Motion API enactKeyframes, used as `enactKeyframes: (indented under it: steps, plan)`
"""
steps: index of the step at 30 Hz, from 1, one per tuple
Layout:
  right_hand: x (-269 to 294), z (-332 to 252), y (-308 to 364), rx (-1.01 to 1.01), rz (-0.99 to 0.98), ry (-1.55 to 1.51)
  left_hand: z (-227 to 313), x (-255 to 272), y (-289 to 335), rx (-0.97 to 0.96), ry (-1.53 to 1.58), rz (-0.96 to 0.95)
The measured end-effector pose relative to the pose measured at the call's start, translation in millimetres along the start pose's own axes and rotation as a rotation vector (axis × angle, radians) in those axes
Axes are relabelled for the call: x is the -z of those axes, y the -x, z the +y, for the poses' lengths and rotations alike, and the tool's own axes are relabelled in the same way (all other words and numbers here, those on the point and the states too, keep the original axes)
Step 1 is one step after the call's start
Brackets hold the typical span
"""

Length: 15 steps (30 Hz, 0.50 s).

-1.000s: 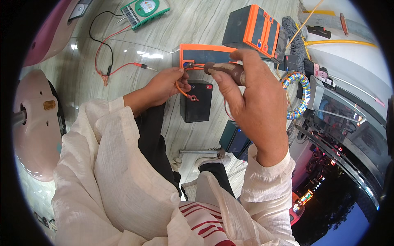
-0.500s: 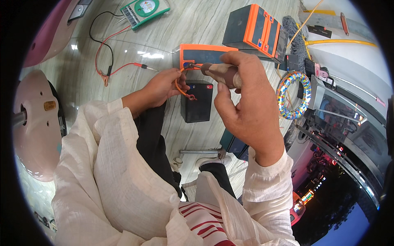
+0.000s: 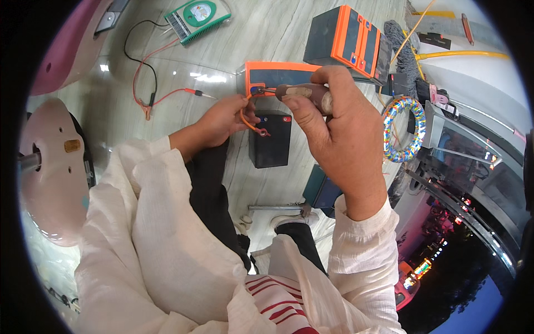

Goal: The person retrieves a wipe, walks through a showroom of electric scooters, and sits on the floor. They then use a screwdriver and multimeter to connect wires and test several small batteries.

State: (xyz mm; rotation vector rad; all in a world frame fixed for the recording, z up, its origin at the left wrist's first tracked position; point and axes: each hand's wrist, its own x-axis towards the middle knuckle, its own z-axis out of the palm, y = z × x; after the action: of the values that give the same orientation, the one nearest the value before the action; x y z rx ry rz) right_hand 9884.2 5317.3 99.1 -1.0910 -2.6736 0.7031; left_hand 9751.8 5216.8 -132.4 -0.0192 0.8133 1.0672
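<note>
- Right hand (image 3: 339, 139), raised nearest the camera, clenched round the brown handle of a screwdriver (image 3: 303, 93); tip aimed left at the terminal end of the battery (image 3: 278, 75).
- Left hand (image 3: 225, 118), lower and left of the right, pinching an orange wire (image 3: 247, 121) between fingertips; wire curving down from the battery terminal, ending in a small lug over the black battery (image 3: 270, 139).
- Orange-topped battery lying on the floor just above both hands, touching the screwdriver tip.
- Second orange battery (image 3: 345, 39) standing farther up, well apart from the hands.
- Black battery on the floor below the wire, between the two hands.
- Green meter (image 3: 196, 18) at top left, red and black leads (image 3: 150, 92) trailing toward the left hand.
- Beaded ring (image 3: 405, 131) right of the right hand.
</note>
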Motion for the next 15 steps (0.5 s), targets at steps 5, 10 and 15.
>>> enactKeyframes:
  steps: [5, 10, 15]
  plan:
    - [-8, 2, 2, 0.041, 0.070, -0.201, 0, 2, -2, 0.028, -0.008, -0.003]
    - [-10, -2, -6, -0.022, 0.234, 0.031, 52, -9, 20, -0.463, -0.999, 0.380]
    - [-3, 6, 14, -0.189, 0.226, -0.223, 94, -159, 105, -0.947, -1.263, 0.069]
